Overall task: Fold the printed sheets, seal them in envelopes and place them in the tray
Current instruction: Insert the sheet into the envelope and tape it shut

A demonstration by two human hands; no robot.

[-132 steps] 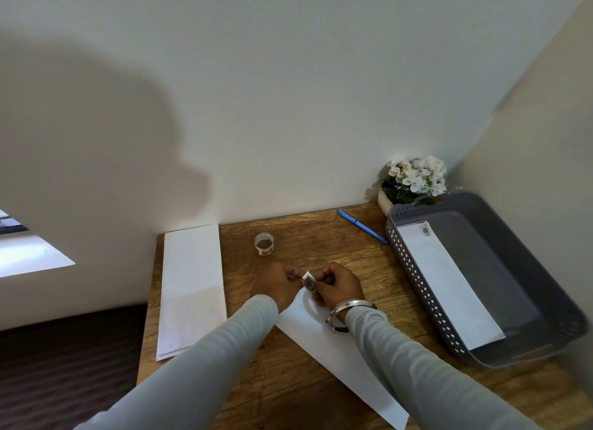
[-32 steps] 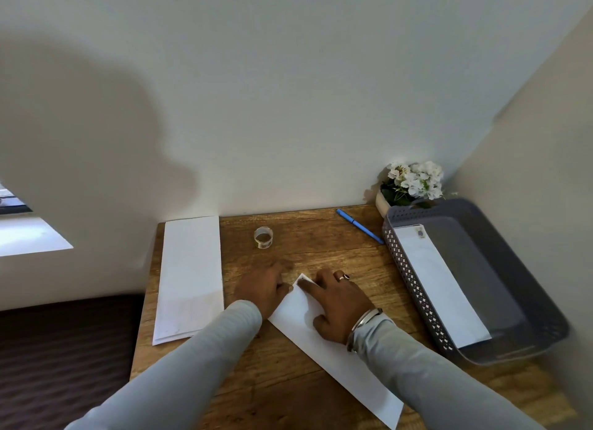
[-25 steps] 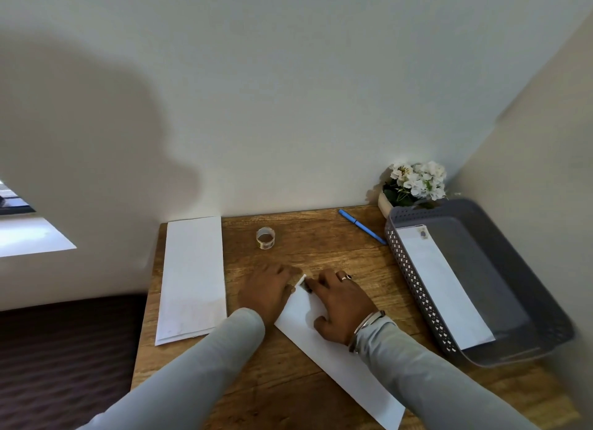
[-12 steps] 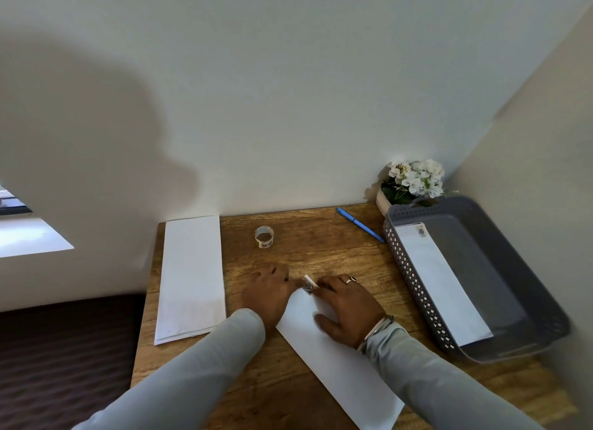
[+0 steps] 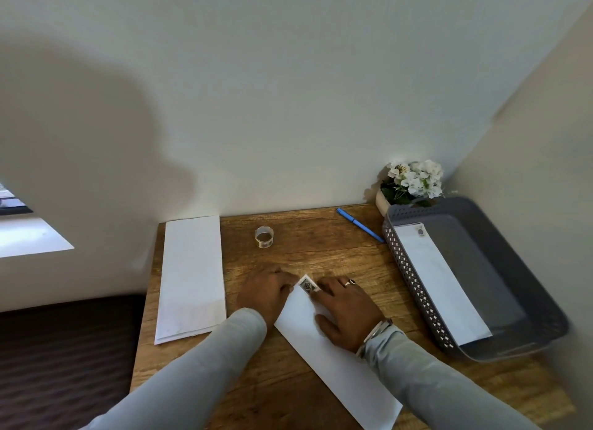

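Envelope [image 5: 337,365] is pinned flat by both spread hands, left hand [image 5: 268,293] pressed beside the sticker [image 5: 307,284]; it's laid slantwise left of the tray [image 5: 417,288], right hand [image 5: 348,312] nearer.

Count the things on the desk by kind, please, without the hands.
Envelopes: 2
Paper stack: 1
Sticker roll: 1
Pen: 1
Tray: 1
Flower pot: 1
Total: 7

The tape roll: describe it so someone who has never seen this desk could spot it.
Start at the wooden desk against the wall. Near its back edge, between the paper stack and the blue pen, sits the tape roll. It is the only small ring there.
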